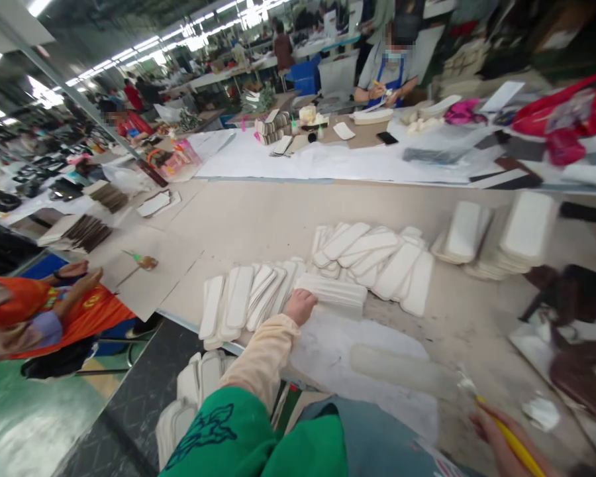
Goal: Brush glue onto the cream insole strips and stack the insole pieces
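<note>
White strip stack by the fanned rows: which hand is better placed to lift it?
Left. The left hand already rests on the white strip stack, while the right hand is near the table edge, occupied with a yellow brush.

Worn on the head, looking forward and down across a long worktable [258, 218]. Tilted, with the table edge running diagonally. Close over the near white pieces [258, 295]; far end reaching another worker [390, 73] and ceiling lights. Floor at near left. Only one view.
</note>
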Demonstrator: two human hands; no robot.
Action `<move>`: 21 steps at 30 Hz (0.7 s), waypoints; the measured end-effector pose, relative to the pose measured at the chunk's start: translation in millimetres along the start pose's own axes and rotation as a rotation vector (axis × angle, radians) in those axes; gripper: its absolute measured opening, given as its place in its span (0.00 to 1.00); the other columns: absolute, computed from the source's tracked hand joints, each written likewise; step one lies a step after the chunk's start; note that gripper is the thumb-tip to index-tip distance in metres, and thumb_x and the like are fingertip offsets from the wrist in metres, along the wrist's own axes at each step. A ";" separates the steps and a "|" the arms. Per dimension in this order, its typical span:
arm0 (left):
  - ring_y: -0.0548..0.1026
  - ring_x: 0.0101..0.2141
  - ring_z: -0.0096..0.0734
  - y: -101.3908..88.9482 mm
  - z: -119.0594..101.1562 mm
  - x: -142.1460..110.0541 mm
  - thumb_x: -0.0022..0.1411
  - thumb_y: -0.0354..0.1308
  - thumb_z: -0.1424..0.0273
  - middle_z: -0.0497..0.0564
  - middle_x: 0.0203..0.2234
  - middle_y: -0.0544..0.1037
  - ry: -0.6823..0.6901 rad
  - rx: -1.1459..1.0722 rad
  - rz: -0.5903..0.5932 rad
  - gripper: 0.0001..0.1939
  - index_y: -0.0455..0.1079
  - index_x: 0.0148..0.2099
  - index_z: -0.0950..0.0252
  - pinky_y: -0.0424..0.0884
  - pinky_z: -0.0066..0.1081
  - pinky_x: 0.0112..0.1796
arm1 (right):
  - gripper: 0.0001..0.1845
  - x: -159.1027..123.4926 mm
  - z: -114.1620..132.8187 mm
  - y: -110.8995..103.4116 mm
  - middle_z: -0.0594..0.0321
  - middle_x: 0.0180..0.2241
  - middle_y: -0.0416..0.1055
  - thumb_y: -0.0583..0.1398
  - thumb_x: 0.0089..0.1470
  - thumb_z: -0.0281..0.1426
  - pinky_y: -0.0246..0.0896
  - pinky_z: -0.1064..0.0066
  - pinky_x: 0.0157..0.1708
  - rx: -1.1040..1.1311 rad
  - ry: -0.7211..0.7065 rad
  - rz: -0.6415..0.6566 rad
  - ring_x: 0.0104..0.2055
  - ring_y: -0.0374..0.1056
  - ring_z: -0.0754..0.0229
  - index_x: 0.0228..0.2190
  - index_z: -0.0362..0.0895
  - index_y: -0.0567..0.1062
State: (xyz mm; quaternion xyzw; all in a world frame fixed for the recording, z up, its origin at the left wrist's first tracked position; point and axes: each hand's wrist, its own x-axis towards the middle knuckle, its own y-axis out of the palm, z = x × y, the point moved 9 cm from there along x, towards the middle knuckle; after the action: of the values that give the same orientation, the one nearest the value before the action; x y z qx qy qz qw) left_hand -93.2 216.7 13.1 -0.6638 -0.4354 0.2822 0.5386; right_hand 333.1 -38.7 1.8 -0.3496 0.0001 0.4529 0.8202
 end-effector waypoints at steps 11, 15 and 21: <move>0.71 0.35 0.32 -4.8 -7.0 -16.6 0.64 0.49 0.72 0.52 0.32 0.73 0.064 -0.132 0.027 0.10 0.72 0.37 0.61 0.68 0.31 0.39 | 0.22 -12.1 37.5 11.5 0.64 0.34 0.76 0.57 0.45 0.53 0.71 0.60 0.41 0.153 -0.043 -0.047 0.37 0.74 0.49 0.38 0.53 0.74; 0.73 0.36 0.31 5.3 0.0 -12.2 0.64 0.49 0.71 0.51 0.35 0.74 -0.010 -0.237 0.140 0.09 0.70 0.37 0.61 0.68 0.29 0.39 | 0.22 -12.2 41.4 8.4 0.64 0.35 0.76 0.58 0.45 0.53 0.71 0.58 0.40 0.211 -0.085 -0.075 0.37 0.74 0.48 0.37 0.53 0.74; 0.74 0.33 0.29 14.2 10.7 -3.7 0.55 0.58 0.73 0.47 0.30 0.77 -0.194 -0.256 0.390 0.07 0.72 0.39 0.62 0.67 0.26 0.36 | 0.23 -17.3 40.4 7.0 0.64 0.33 0.76 0.58 0.45 0.52 0.69 0.59 0.44 0.139 -0.044 -0.026 0.38 0.73 0.51 0.39 0.52 0.73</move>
State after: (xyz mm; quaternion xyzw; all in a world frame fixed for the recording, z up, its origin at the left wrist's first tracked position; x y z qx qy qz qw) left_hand -100.0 217.9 -3.7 -0.7679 -0.3809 0.3857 0.3412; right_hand 305.0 -26.0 33.8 -0.2818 0.0091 0.4488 0.8480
